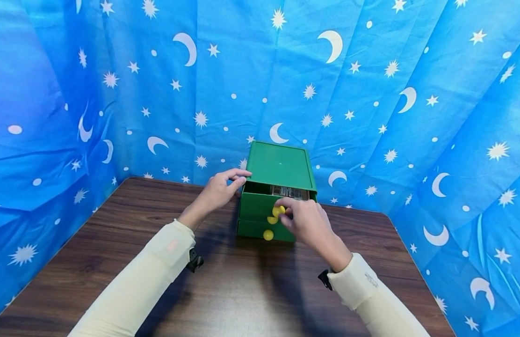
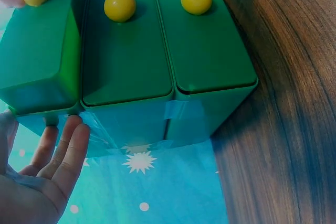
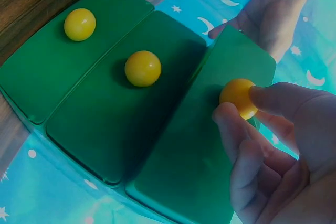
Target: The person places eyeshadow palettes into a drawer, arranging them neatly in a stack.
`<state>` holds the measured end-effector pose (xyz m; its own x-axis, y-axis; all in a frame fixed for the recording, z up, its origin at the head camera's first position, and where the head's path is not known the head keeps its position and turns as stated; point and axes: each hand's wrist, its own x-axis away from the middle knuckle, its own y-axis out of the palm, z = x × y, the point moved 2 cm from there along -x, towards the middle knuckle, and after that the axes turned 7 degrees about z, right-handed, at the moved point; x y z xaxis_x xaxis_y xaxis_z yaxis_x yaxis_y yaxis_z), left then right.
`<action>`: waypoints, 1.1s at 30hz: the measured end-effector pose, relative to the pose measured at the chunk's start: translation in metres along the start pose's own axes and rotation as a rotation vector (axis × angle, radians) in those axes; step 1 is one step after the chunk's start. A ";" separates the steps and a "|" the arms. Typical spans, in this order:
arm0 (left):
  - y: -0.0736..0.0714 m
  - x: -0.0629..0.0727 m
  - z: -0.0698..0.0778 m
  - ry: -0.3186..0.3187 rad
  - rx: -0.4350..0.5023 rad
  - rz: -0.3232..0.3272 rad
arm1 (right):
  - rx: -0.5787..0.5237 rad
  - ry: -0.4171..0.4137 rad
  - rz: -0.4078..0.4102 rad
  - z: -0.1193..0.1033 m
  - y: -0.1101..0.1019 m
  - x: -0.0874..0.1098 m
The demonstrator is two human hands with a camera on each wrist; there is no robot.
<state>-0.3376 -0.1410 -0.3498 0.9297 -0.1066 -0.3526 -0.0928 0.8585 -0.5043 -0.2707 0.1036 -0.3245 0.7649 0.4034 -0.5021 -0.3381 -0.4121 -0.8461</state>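
Observation:
A small green three-drawer cabinet with round yellow knobs stands on the table. Its top drawer is pulled partly out, while the middle drawer and bottom drawer sit flush. My right hand pinches the top drawer's yellow knob between thumb and fingers. Inside that drawer, a brown printed item with lettering shows at the opening. My left hand is at the cabinet's upper left side, its extended fingers right at the side wall.
The brown wood-grain table reaches back to a blue curtain with white moons and stars, hung behind and along both sides. Both sleeves are pale, and dark straps show at the wrists.

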 end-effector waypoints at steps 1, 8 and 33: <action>0.000 0.000 0.000 0.000 0.000 0.000 | 0.000 0.005 0.001 0.001 0.001 -0.001; 0.000 -0.001 -0.001 -0.001 0.024 -0.010 | 0.019 0.033 0.012 0.005 0.006 -0.009; -0.001 0.002 0.001 0.022 0.009 -0.005 | 0.050 0.107 0.022 0.014 0.019 -0.024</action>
<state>-0.3351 -0.1414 -0.3493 0.9221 -0.1222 -0.3671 -0.0846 0.8623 -0.4993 -0.3033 0.0974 -0.3311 0.8106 0.3039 -0.5006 -0.3800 -0.3775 -0.8445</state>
